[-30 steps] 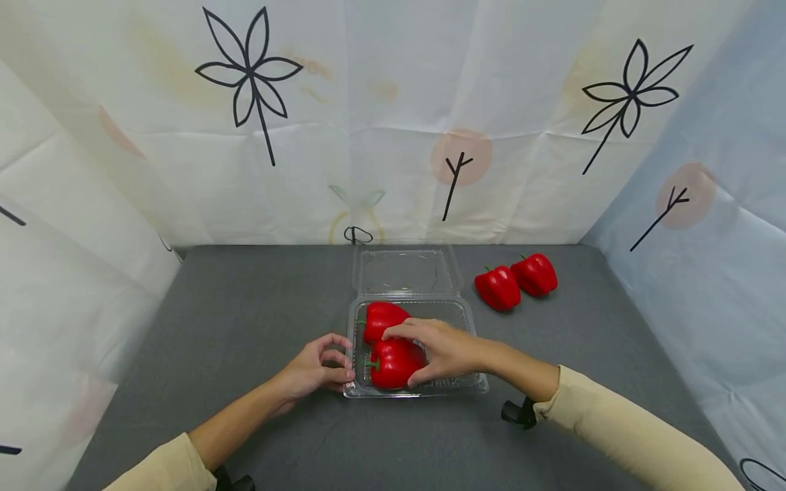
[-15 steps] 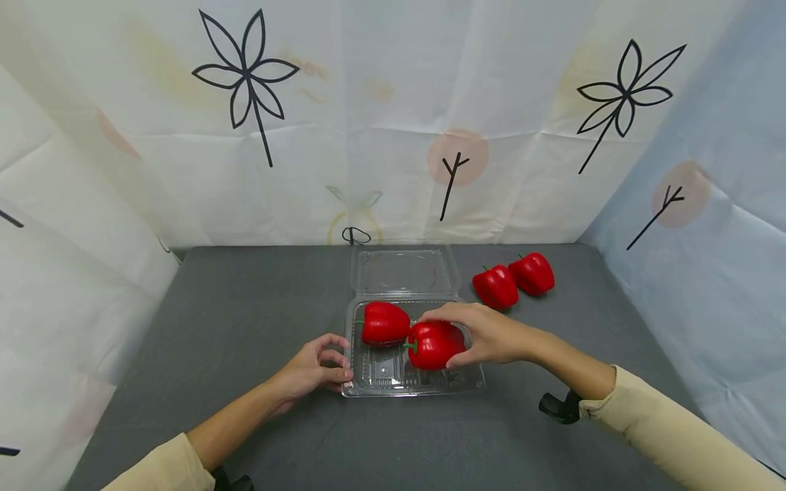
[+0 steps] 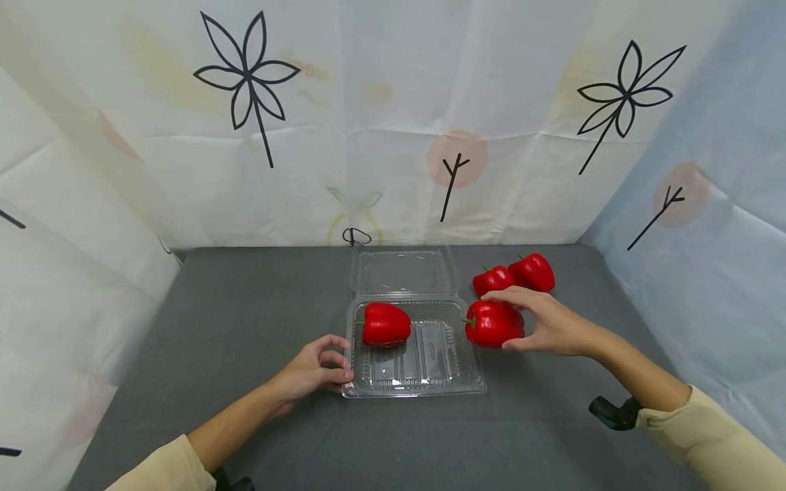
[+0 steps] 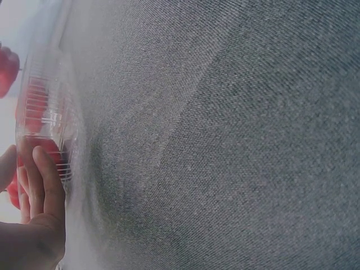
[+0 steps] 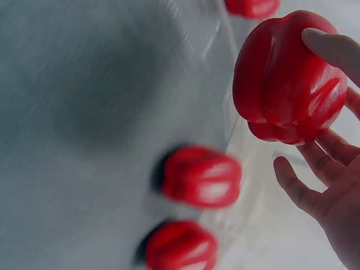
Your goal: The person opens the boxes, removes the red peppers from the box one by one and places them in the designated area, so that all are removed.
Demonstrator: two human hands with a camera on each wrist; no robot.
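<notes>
My right hand (image 3: 549,324) grips a red bell pepper (image 3: 493,324) at the right edge of the clear plastic container (image 3: 424,390). In the right wrist view the held bell pepper (image 5: 289,79) is pinched between thumb and fingers, raised above the grey surface. Another red bell pepper (image 3: 385,324) lies inside the container at its back left. My left hand (image 3: 318,372) is at the container's left wall, thumb at the rim. From the left wrist, the fingers (image 4: 52,185) of that hand lie extended along the outside of the clear wall.
Two more red bell peppers, one nearer (image 3: 491,279) and one farther right (image 3: 533,272), lie on the grey table (image 3: 264,286) behind my right hand. The container's hinged lid (image 3: 405,269) is laid back toward the patterned curtain (image 3: 393,184).
My right hand has lifted the front bell pepper from the container and carried it right, past the container's edge. The left hand has stayed at the left wall.
</notes>
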